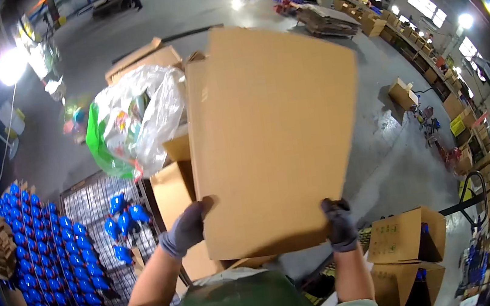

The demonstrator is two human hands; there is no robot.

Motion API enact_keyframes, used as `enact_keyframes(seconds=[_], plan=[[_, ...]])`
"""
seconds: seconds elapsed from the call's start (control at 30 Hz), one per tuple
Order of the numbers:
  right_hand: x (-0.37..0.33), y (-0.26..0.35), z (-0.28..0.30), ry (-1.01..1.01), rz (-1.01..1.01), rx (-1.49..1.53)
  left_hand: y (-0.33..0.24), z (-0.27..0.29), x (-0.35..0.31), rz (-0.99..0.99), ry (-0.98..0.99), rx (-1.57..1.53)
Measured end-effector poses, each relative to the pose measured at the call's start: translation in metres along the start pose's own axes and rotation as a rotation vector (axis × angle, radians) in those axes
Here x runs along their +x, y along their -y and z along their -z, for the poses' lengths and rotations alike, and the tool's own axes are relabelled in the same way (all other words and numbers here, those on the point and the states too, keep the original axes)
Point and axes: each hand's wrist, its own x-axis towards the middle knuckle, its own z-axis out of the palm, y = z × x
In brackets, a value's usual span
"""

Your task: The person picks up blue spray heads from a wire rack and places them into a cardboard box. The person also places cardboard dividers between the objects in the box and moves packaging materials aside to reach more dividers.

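A large flat sheet of brown cardboard (273,137) fills the middle of the view, held up in front of me. My left hand (186,229), in a grey glove, grips its lower left corner. My right hand (340,224), in a dark glove, grips its lower right edge. Both forearms rise from the lower edge. Behind the sheet, an open brown carton (171,189) shows at its left side.
A clear plastic bag with green and coloured contents (134,124) sits left of the sheet. A wire cage (96,208) holds a few blue bottles, with several more blue bottles (50,262) stacked at far left. Open cartons (405,237) stand at lower right. Grey concrete floor (380,155) beyond.
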Motion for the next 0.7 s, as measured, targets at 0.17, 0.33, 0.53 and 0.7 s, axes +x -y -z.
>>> enact_keyframes(seconds=[0.17,0.33,0.53,0.7], plan=[[-0.012,-0.025,-0.020,0.239,-0.184,0.361,-0.057,0.012,-0.052,-0.019,-0.522,0.586],[-0.007,0.002,-0.049,0.252,0.139,-0.726,-0.055,0.102,-0.151,-0.583,-0.982,0.525],[0.017,-0.087,-0.102,0.420,-0.007,-1.353,-0.037,0.098,-0.170,-0.706,-1.189,0.614],[0.033,-0.117,-0.113,0.426,-0.115,-1.458,-0.020,0.101,-0.188,-0.650,-1.237,0.476]])
